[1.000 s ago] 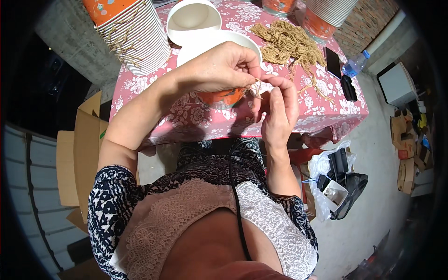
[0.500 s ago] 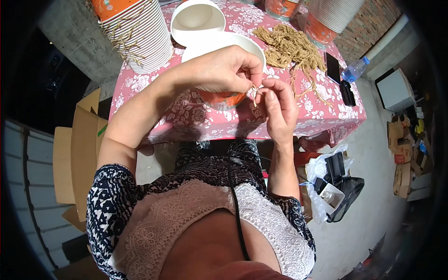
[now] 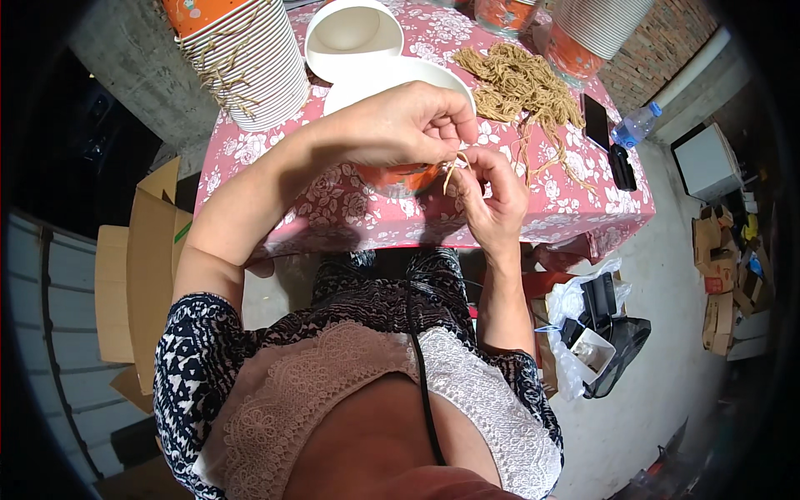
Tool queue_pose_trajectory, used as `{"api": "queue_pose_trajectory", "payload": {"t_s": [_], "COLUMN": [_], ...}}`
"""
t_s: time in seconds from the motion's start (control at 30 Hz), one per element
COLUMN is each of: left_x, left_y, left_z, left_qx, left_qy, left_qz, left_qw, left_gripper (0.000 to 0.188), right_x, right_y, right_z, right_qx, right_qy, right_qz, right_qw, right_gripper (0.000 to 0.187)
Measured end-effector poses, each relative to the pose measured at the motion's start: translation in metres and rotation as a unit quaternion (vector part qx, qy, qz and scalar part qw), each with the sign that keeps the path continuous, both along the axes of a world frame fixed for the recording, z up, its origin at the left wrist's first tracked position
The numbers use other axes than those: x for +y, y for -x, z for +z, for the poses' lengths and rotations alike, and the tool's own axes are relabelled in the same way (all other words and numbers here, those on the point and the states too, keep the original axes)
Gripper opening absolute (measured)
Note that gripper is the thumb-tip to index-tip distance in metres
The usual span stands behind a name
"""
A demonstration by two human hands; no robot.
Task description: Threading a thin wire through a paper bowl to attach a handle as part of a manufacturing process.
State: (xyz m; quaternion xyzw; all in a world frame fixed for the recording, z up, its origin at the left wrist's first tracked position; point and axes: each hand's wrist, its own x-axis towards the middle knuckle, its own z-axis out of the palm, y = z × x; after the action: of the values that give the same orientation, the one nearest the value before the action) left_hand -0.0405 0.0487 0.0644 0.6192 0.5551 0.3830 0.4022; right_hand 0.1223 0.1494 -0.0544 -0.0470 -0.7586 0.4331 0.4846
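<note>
A short piece of tan twine (image 3: 450, 177) is bent into a loop between my two hands, over the front part of the table. My left hand (image 3: 412, 125) has its fingers curled, with thumb and fingertips pinching the twine. Just right of it, my right hand (image 3: 498, 196) pinches the same twine between thumb and forefinger. Below my left wrist stands a round orange bucket (image 3: 400, 177) with a white rim, partly hidden by the hand and forearm. To the right behind my hands lies a loose heap of tan twine (image 3: 521, 87), with a few strands trailing forward.
A tall stack of white-rimmed buckets (image 3: 250, 71), twine hanging on its side, stands at the left. A white bowl-like container (image 3: 354, 37) sits behind, and more stacked buckets (image 3: 596, 33) at back right. A phone (image 3: 595, 121) and water bottle (image 3: 636, 125) lie near the right edge.
The twine between my fingers now shows as a wider loop. My right hand has turned slightly and its fingers have closed in; my left fingertips have lifted a little.
</note>
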Motion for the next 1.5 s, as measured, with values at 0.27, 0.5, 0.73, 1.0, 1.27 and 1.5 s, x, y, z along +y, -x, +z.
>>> {"api": "queue_pose_trajectory", "payload": {"t_s": [0.27,0.5,0.73,1.0,1.27,1.5], "left_x": [-0.003,-0.005,-0.004,-0.004,-0.006,-0.005], "left_y": [-0.001,-0.005,0.001,-0.003,-0.003,-0.002], "left_z": [-0.001,0.004,0.001,0.007,0.008,0.005], "left_qx": [0.04,0.056,0.052,0.049,0.063,0.096], "left_qy": [-0.017,0.011,0.001,0.019,0.021,-0.008], "left_qz": [0.021,0.021,-0.004,-0.027,-0.029,-0.029], "left_qw": [0.999,0.998,0.999,0.998,0.997,0.995], "left_gripper": [0.03,0.028,0.026,0.026,0.027,0.028], "right_x": [-0.008,0.0,0.006,0.004,0.002,-0.002], "right_y": [-0.011,-0.014,-0.022,-0.014,0.0,0.004], "right_z": [0.024,0.024,0.023,0.023,0.017,0.018], "right_qx": [-0.052,-0.044,-0.083,-0.04,0.018,0.033], "right_qy": [-0.09,-0.095,-0.045,-0.005,-0.064,-0.088], "right_qz": [-0.025,0.014,0.11,0.054,-0.005,-0.045], "right_qw": [0.994,0.994,0.989,0.998,0.998,0.995], "right_gripper": [0.016,0.017,0.034,0.015,0.016,0.016]}}
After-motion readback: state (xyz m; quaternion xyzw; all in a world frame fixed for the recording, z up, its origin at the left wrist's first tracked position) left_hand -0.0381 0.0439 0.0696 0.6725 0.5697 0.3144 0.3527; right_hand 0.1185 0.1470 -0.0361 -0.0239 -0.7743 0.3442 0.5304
